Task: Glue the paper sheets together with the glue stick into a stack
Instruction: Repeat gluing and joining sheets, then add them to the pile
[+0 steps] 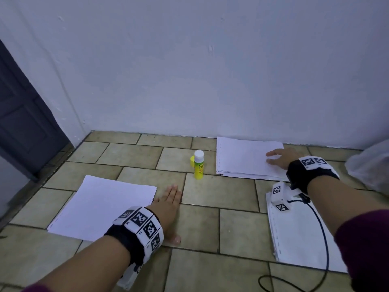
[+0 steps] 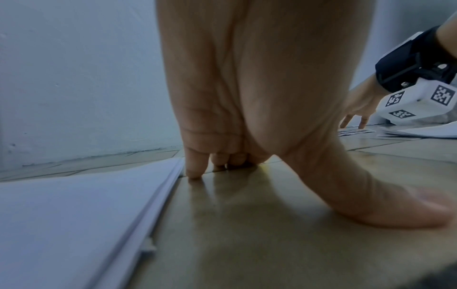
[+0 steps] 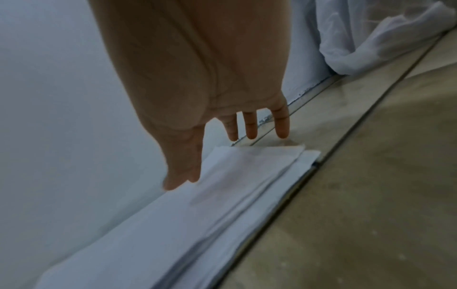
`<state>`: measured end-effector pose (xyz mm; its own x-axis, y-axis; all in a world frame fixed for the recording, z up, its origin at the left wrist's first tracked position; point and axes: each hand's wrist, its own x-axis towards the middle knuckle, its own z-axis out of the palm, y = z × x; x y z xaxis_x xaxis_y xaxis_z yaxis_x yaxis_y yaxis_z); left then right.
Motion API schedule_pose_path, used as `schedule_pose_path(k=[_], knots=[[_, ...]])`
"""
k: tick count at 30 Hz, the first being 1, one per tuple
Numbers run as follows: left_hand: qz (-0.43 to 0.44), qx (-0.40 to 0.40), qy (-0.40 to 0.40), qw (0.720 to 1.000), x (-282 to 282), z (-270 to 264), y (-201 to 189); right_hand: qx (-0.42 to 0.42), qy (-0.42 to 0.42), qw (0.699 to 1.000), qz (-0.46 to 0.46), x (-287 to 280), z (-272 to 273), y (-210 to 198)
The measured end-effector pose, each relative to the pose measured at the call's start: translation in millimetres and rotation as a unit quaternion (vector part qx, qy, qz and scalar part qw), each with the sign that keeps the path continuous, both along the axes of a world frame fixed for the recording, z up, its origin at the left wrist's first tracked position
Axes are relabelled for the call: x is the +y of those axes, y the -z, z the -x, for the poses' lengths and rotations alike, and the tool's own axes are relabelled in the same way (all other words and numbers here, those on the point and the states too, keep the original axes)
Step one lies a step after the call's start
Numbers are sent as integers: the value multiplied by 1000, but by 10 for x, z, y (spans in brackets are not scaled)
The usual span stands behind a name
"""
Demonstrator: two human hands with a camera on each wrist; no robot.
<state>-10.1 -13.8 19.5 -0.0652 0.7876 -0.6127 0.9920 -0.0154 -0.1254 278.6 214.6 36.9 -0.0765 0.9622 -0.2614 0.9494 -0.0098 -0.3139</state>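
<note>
paper sheets [image 1: 248, 158] sit in a loose pile against the wall, edges fanned and slightly out of line, thin and floppy by the look of them. a second pile [image 1: 103, 205] lies near left, squared up and flat, and a third [image 1: 299, 234] lies near right under the wrist cable. all of it is on the tiled floor [image 1: 210, 190], glossy beige tile with dark grout lines.

the right hand [image 1: 282, 159] is over the far pile, fingers straight and spread, tips at or just over the top sheet at its right end; nothing pinched. the left hand [image 1: 168, 205] is flat on the tile just beside the near-left pile, fingers straight and together, thumb out to the side, bracing.

the glue stick [image 1: 199, 165] stands upright between the piles, well clear of both hands, white top, yellow body; a yellow cap [image 1: 192, 161] sits just behind it.

risks, as i read it: spread fingertips on slick paper may drag several sheets at once rather than one. the fanned edges could snag and crease. the tall, narrow stick looks tippy, so an arm sweeping across could knock it over, and an uncapped tip would smear the tile.
</note>
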Motion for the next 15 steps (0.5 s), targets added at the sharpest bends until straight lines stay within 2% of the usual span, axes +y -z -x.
schedule_pose_path(k=[3,7,11,15], knots=[[3,1,-5,1000,18,-3,3,86,-18,996,30,-200,-15,-170],[15,7,3,1000,40,8,8,52,-97,990,91,-709,-77,-372],[20,6,10,1000,36,3,-42,41,-97,991,81,-1261,-200,-408],[10,3,16,1000,35,34,-30,-32,-123,986,110,-1750,-232,-275]])
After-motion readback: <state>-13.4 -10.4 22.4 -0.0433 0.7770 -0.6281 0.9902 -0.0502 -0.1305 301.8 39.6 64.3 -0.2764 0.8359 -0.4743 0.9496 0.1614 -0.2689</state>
